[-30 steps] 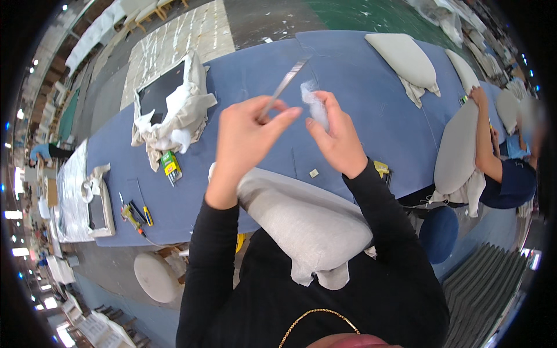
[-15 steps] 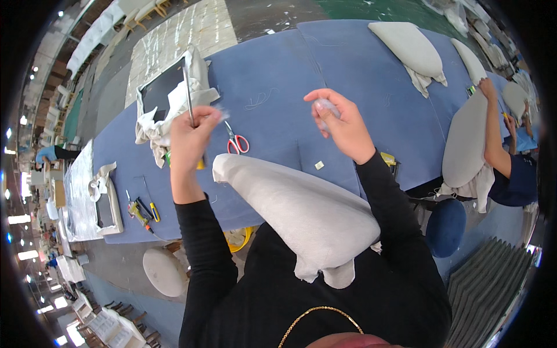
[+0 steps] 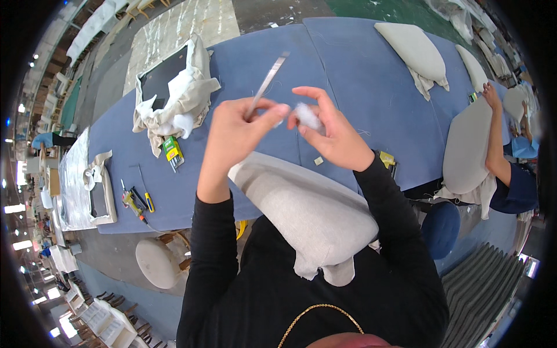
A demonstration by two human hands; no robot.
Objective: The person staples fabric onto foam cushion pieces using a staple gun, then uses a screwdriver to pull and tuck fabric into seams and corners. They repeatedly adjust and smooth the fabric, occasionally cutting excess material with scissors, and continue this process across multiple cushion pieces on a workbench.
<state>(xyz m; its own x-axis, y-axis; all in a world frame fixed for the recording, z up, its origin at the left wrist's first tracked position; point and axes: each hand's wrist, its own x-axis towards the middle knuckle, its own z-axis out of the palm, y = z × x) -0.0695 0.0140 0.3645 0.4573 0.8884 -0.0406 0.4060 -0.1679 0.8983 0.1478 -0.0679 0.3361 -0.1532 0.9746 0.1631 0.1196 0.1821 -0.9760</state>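
Note:
Closed round a thin flat metal strip (image 3: 269,80), my left hand (image 3: 235,136) is raised above the table, the strip pointing up and away. My right hand (image 3: 336,136) pinches a small tuft of white stuffing (image 3: 307,116). The two hands are close together, and a wisp of white shows by the left fingertips, blurred. Under them a beige fabric-covered cushion (image 3: 307,209) leans on my lap and the table edge, its loose fabric ends toward me.
The blue table (image 3: 255,58) carries a partly covered frame with stuffing (image 3: 180,95), a green-yellow box (image 3: 173,151), a glue gun (image 3: 134,204) and a yellow-handled screwdriver (image 3: 149,202). At right, a co-worker's arm (image 3: 494,139) holds another beige cushion (image 3: 469,145). A blue stool (image 3: 441,229) stands below.
My left hand has moved right with the metal strip, toward my right hand, which has shifted slightly left. The red-handled scissors seen before are now hidden.

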